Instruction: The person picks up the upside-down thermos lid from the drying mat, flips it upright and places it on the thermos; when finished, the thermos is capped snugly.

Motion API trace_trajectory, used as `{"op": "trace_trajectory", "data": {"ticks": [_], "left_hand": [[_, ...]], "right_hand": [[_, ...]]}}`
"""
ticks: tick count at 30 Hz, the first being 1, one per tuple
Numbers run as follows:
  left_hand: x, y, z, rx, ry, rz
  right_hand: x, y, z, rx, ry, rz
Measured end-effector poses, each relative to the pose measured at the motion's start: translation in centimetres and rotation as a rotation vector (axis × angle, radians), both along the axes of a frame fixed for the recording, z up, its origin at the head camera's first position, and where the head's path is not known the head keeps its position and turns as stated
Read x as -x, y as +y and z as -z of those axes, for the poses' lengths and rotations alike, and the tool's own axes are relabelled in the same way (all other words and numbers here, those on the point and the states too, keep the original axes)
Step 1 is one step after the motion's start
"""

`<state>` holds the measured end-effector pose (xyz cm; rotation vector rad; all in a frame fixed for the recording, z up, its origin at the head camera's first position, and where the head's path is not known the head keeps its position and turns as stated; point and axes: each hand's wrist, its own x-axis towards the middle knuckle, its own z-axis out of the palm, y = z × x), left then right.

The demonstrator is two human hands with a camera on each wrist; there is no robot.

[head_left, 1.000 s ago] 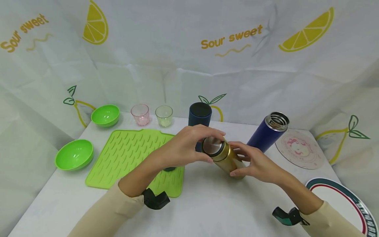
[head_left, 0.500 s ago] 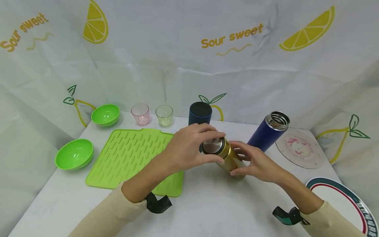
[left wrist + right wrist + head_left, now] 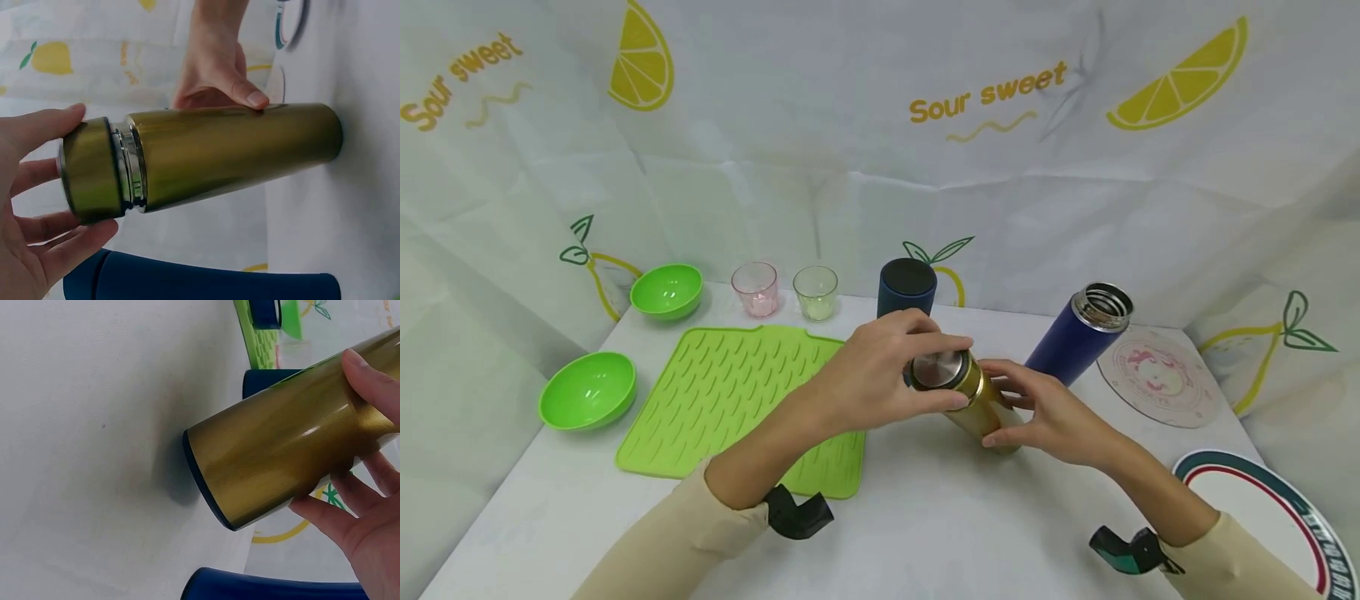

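Observation:
A gold thermos bottle (image 3: pixel 987 412) leans toward me with its base on the white table. My right hand (image 3: pixel 1051 417) wraps round its body, thumb on top (image 3: pixel 250 98). My left hand (image 3: pixel 880 377) grips the gold lid (image 3: pixel 938 371) at the upper end, fingers curled round its rim. In the left wrist view a band of silver thread shows between the lid (image 3: pixel 94 169) and the bottle (image 3: pixel 237 150). From the right wrist the bottle's dark-rimmed base (image 3: pixel 209 487) touches the table, with my fingers (image 3: pixel 369 519) under the body.
An open blue bottle (image 3: pixel 1078 333) and a dark blue cup (image 3: pixel 907 287) stand just behind. A green ribbed mat (image 3: pixel 730 392), two green bowls (image 3: pixel 666 292) (image 3: pixel 587 390) and two small glasses (image 3: pixel 755 289) (image 3: pixel 816 292) are left. A round coaster (image 3: pixel 1157 375) and a plate (image 3: pixel 1262 508) lie right.
My left hand has turned a little on the lid and its wrist has shifted slightly. The bottle and my right hand stay almost where they were.

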<state>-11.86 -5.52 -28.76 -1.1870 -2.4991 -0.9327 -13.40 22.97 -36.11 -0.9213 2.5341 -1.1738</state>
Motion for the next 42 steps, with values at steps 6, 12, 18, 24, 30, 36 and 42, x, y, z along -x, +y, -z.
{"op": "trace_trajectory", "data": {"ticks": [6, 12, 18, 24, 30, 36, 42], "left_hand": [[-0.09, 0.15, -0.02, -0.024, -0.006, -0.037], [0.54, -0.20, 0.09, -0.001, -0.055, 0.116], [0.70, -0.46, -0.02, 0.050, -0.046, 0.137], [0.15, 0.08, 0.41, 0.033, 0.014, -0.028], [-0.15, 0.35, 0.40, -0.020, 0.036, -0.132], [0.22, -0.06, 0.34, -0.044, -0.050, 0.005], [0.72, -0.47, 0.07, -0.009, -0.098, 0.145]], "right_hand": [[-0.03, -0.01, -0.12, -0.001, 0.023, -0.004], [0.01, 0.09, 0.01, -0.004, 0.013, -0.002], [0.06, 0.24, 0.15, 0.000, -0.002, 0.007], [0.05, 0.38, 0.15, -0.001, 0.016, 0.016], [0.08, 0.19, 0.09, -0.003, 0.020, 0.002], [0.24, 0.17, 0.10, -0.004, 0.016, 0.003], [0.14, 0.16, 0.19, -0.010, 0.005, 0.017]]}}
